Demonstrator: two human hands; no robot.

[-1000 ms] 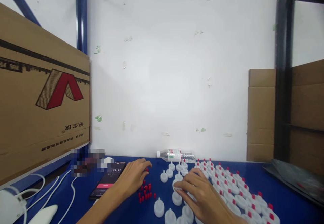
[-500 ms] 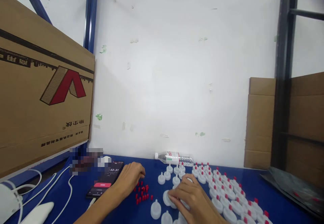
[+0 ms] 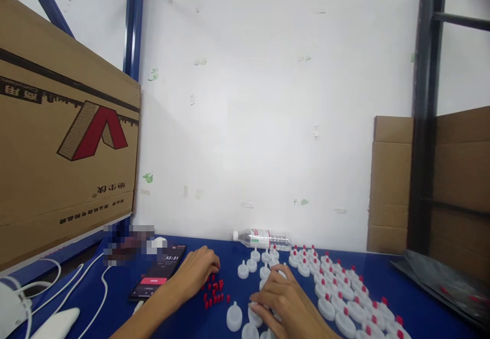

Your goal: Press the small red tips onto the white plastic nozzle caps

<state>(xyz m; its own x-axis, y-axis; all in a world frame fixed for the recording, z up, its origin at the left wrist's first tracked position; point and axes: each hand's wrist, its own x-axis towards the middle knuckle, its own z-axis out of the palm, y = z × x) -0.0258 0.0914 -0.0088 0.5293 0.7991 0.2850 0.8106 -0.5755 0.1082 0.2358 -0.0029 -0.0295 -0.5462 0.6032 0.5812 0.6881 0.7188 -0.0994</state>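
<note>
My left hand is closed, its fingertips bent down at the edge of a cluster of small red tips on the blue table; whatever the fingers pinch is hidden. My right hand curls over a group of white nozzle caps, thumb and fingers closed around one white nozzle cap that is partly covered. An untipped white nozzle cap stands to its left, and more such caps stand behind. On the right, rows of white nozzle caps carry red tips.
A clear water bottle lies on its side by the wall. A phone and white cables are on the left, beneath a large cardboard box. A grey plastic bag lies at the right edge of the table.
My right hand's thumb and fingers have shifted slightly over the white nozzle caps. My left hand stays almost in place by the red tips. The whole view has drifted slightly.
</note>
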